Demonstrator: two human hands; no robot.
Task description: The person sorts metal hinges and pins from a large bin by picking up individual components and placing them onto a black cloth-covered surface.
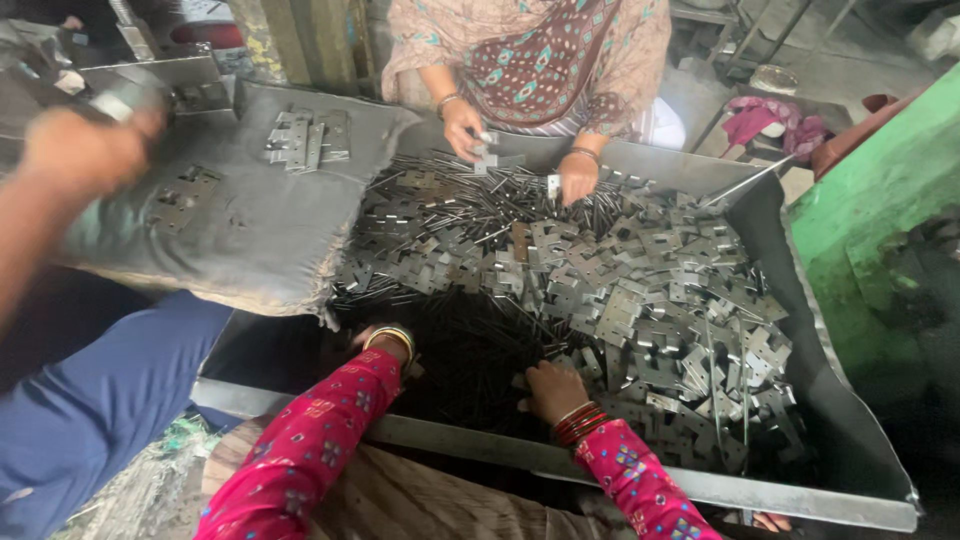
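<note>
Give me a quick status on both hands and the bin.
Left hand down among dark pins, grip hidden. Right hand on hinge plates, grip unclear. Co-worker's hands sorting opposite in the same metal bin.

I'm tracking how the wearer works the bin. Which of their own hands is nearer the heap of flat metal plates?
Right. The right hand rests at the edge of the metal plates; the left hand is off to the side over the dark pins.

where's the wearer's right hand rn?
Head view, bottom centre: the right hand rests on the dark pins inside the metal tray, at the hinge plates pile's edge.
</note>
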